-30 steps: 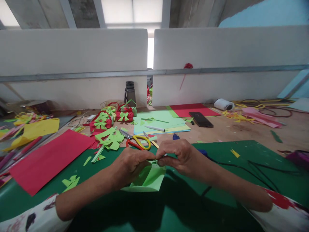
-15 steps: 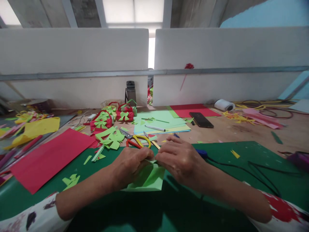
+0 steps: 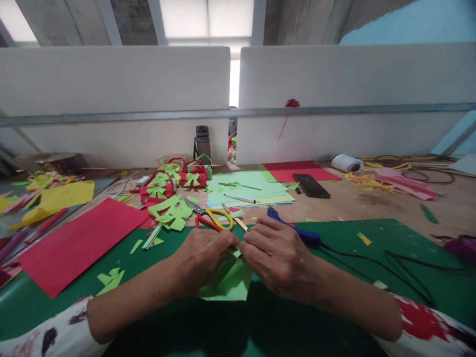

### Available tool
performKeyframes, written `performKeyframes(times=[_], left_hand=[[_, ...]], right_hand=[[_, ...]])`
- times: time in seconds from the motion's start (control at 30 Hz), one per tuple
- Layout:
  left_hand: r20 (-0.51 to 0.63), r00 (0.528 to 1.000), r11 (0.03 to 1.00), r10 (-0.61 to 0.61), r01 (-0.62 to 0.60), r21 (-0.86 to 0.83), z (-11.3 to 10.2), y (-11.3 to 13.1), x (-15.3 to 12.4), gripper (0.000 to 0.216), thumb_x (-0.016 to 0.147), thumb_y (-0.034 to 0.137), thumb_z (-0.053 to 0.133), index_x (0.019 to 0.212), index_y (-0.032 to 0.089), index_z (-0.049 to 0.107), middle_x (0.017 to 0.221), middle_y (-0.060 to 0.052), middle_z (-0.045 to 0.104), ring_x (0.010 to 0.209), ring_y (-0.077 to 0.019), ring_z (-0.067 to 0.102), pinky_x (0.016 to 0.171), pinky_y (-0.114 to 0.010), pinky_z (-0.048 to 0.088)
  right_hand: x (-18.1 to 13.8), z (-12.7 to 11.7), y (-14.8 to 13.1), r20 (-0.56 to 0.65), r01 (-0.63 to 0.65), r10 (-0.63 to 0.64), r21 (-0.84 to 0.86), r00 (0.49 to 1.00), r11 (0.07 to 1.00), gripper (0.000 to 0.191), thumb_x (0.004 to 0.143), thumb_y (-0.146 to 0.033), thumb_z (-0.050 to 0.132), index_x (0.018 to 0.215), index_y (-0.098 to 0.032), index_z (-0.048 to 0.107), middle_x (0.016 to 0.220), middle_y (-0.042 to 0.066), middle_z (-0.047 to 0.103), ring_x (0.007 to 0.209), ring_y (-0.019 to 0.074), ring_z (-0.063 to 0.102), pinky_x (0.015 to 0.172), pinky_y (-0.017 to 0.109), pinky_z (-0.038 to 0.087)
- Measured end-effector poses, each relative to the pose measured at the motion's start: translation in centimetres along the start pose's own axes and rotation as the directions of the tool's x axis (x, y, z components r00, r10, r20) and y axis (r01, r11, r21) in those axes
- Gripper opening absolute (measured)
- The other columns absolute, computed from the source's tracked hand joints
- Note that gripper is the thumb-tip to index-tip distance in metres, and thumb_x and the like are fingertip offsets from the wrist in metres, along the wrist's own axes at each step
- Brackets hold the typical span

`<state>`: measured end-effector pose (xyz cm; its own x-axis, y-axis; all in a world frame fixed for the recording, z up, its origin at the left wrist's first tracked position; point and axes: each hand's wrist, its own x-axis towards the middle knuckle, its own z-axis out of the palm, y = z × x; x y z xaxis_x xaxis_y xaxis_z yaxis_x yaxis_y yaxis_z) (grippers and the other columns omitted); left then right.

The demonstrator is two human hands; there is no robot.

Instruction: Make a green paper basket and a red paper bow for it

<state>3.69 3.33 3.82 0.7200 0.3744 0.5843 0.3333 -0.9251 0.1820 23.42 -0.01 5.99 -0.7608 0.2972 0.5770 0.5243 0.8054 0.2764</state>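
Note:
A piece of light green paper (image 3: 231,282) is pinched between my two hands above the green mat (image 3: 156,277). My left hand (image 3: 204,255) is closed on its upper left part, thumb on top. My right hand (image 3: 277,253) has its fingers curled on the upper right edge, close to the left thumb. The fingers hide the paper's top edge. Just beyond the hands lie scissors (image 3: 213,218) with red and yellow handles and a craft knife (image 3: 238,219). A blue glue gun (image 3: 307,235) with a black cord rests behind my right hand.
Small red paper bags (image 3: 158,191) with green bows stand at the back left, near green scraps (image 3: 173,213). Red paper (image 3: 80,243) lies on the left. Behind are stacked paper sheets (image 3: 245,181), a pen (image 3: 240,198), a phone (image 3: 311,186) and a bottle (image 3: 203,144).
My right hand has shifted slightly down and right, uncovering more of the blue glue gun. The green paper's lower edge has tilted and dropped a little. Both hands keep their hold.

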Motion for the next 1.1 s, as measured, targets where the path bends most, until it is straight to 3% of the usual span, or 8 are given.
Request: performKeyframes(times=[0.23, 0.43, 0.67, 0.93, 1.1], left_hand=[[0.003, 1.000, 1.000, -0.009, 0.009, 0.005, -0.1, 0.1, 0.1, 0.019, 0.092, 0.021, 0.036, 0.085, 0.016, 0.053, 0.062, 0.000, 0.059, 0.054, -0.0112, 0.055, 0.053, -0.020, 0.038], [-0.034, 0.999, 0.999, -0.042, 0.042, -0.001, 0.2, -0.4, 0.3, 0.020, 0.091, 0.021, 0.037, 0.085, 0.016, 0.055, 0.061, 0.000, 0.061, 0.053, -0.0116, 0.056, 0.053, -0.020, 0.039], [0.002, 1.000, 0.998, -0.018, 0.018, -0.055, 0.3, -0.5, 0.2, 0.019, 0.087, 0.016, 0.038, 0.085, 0.015, 0.057, 0.063, -0.002, 0.061, 0.057, -0.0126, 0.057, 0.055, -0.021, 0.041], [-0.073, 0.997, 0.999, -0.040, 0.038, -0.029, 0.5, -0.6, 0.2, 0.021, 0.087, 0.015, 0.039, 0.077, 0.015, 0.057, 0.058, 0.000, 0.059, 0.052, -0.0104, 0.053, 0.053, -0.020, 0.038], [-0.075, 0.996, 0.997, -0.049, 0.044, -0.065, 0.8, -0.8, 0.4, 0.026, 0.090, 0.018, 0.038, 0.077, 0.014, 0.059, 0.059, -0.001, 0.060, 0.053, -0.0104, 0.054, 0.055, -0.022, 0.038]], right_hand=[[0.4, 0.0, -0.2, -0.045, -0.041, 0.043, 0.044, 0.998, 0.998, 0.029, 0.083, -0.005, 0.036, 0.064, -0.014, 0.056, 0.058, 0.004, 0.053, 0.056, 0.0144, 0.041, 0.064, 0.033, 0.040], [0.2, 0.6, 0.1, -0.074, -0.104, 0.113, 0.123, 0.991, 0.987, 0.027, 0.079, 0.002, 0.035, 0.075, -0.011, 0.058, 0.068, 0.008, 0.061, 0.063, 0.0158, 0.050, 0.070, 0.036, 0.043], [0.1, 0.7, 0.2, -0.093, -0.106, 0.111, 0.058, 0.989, 0.993, 0.027, 0.080, -0.001, 0.036, 0.065, -0.016, 0.053, 0.057, 0.002, 0.053, 0.054, 0.0141, 0.045, 0.076, 0.039, 0.044], [-0.4, 1.0, 0.5, -0.106, -0.102, 0.120, 0.161, 0.987, 0.982, 0.028, 0.080, 0.003, 0.037, 0.091, -0.012, 0.058, 0.078, 0.008, 0.067, 0.073, 0.0165, 0.061, 0.083, 0.040, 0.044], [-0.6, 1.0, 0.6, -0.115, -0.130, 0.160, 0.234, 0.980, 0.963, 0.013, 0.087, -0.008, 0.047, 0.092, -0.012, 0.058, 0.077, 0.007, 0.067, 0.073, 0.0164, 0.062, 0.080, 0.037, 0.045]])
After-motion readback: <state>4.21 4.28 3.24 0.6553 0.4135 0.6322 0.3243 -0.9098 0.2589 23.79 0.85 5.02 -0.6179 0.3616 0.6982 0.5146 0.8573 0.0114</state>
